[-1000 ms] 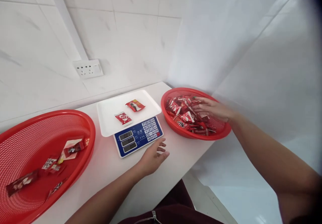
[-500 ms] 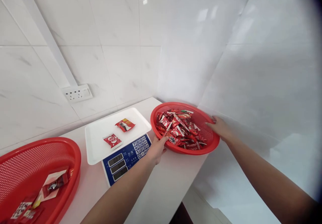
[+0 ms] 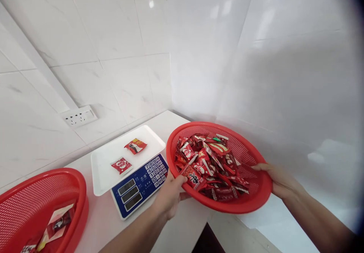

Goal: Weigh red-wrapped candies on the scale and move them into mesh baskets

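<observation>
Head view: red basket (image 3: pixel 227 207) between both hands (image 3: pixel 167 194).

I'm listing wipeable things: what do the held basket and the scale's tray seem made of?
The held basket looks like glossy red plastic, from its moulded rim and perforated wall. The tray seems smooth white plastic by its rounded corners; perhaps coated metal.

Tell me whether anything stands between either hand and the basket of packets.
Nothing visible does: the left hand grips the basket at its near-left rim, the right hand at its right rim.
</observation>
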Available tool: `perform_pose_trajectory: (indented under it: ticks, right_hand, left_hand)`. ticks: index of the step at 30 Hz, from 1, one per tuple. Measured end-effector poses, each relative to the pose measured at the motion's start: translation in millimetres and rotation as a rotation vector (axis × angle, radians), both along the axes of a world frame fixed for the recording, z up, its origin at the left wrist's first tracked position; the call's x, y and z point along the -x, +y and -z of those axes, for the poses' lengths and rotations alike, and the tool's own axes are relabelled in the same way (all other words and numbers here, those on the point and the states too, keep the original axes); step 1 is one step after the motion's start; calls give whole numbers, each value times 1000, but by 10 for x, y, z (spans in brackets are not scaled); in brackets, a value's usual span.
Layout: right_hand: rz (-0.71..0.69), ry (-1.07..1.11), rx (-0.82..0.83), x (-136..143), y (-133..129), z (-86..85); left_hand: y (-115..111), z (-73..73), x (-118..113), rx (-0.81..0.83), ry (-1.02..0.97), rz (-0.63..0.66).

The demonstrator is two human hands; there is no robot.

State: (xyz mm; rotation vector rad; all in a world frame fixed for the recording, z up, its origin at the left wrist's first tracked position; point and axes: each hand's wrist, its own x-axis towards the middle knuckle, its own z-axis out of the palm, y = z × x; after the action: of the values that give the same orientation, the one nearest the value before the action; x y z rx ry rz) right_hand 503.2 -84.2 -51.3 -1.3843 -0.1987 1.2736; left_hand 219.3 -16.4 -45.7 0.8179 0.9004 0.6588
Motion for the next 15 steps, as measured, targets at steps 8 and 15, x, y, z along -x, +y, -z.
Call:
perform_pose_trajectory:
  ticks: [8, 15]
  right_hand:
    - [115, -18, -100, 28, 46, -122]
    - [106, 34, -88, 53, 33, -199]
  left_hand:
    - [71, -165, -15, -145, 28, -14]
    - [128, -305, 26, -141, 16, 15]
